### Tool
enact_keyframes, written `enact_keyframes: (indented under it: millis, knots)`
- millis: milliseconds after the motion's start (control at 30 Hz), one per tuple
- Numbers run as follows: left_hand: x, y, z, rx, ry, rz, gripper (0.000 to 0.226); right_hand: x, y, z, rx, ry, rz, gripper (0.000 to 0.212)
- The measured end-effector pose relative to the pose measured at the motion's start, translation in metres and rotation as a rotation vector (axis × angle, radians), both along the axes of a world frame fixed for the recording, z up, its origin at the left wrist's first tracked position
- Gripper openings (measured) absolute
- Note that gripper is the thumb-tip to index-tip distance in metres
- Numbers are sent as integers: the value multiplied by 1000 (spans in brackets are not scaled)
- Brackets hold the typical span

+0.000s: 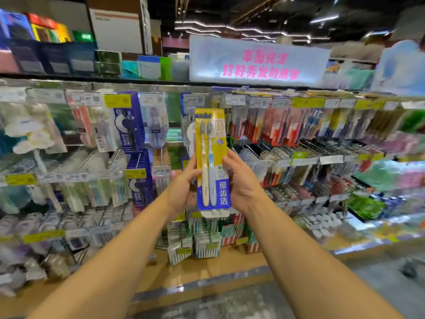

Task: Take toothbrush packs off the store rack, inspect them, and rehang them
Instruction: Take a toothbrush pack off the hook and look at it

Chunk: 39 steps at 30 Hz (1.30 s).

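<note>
— Store shelving fills the whole frame, then?

— Yes. Rows of hanging packs run from the left edge to the right edge on a peg rack (305, 143), with price tags (87, 99) clipped along the upper rail and yellow labels (135, 173) lower down. Most of it is blurred, so brands cannot be read. A lit sign (259, 63) with pink characters stands on the top shelf at upper centre, and boxed goods (53, 56) line the upper left.

— Where is the toothbrush pack?

— At the centre of the frame, off the rack and upright in front of it. The toothbrush pack (212, 162) is yellow above and blue below, with white characters on the blue part. Two brushes show through it side by side, a yellow-handled one left of a pale blue one, heads up.

— And the hands?

— Both are clamped on it. The left hand (181, 187) grips the pack's left edge around its middle, thumb on the front face. The right hand (241, 183) grips the right edge at about the same height, fingers reaching up along the side. Both bare forearms rise from the bottom corners toward centre.

— What does it block?

— The pack and hands cover the rack's middle column. A dark blue box (128, 125) hangs just left, red and white packs (271, 127) to the right, and small green-tipped packs (204, 247) sit below on an orange base shelf (207, 265).
</note>
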<state>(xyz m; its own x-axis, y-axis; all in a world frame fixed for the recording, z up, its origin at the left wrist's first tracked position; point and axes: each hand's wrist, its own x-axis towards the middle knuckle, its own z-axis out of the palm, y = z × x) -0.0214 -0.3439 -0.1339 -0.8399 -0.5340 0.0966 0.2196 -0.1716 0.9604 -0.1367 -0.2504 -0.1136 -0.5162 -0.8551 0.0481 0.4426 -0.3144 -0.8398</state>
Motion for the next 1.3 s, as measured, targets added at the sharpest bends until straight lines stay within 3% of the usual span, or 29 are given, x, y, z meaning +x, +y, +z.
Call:
enact_keyframes:
  millis: [367, 867, 1133, 1300]
  knots:
    - [-111, 69, 7, -66, -49, -79, 46, -110, 88, 1, 43, 58, -104, 29]
    - [-241, 158, 23, -130, -28, -214, 40, -220, 194, 13, 26, -66, -339, 15]
    - [-302, 184, 22, -115, -18, -264, 38, -271, 224, 6, 47, -104, -435, 21]
    - [-346, 188, 15, -104, 12, -280, 41, -315, 230, 3, 63, -91, -454, 10]
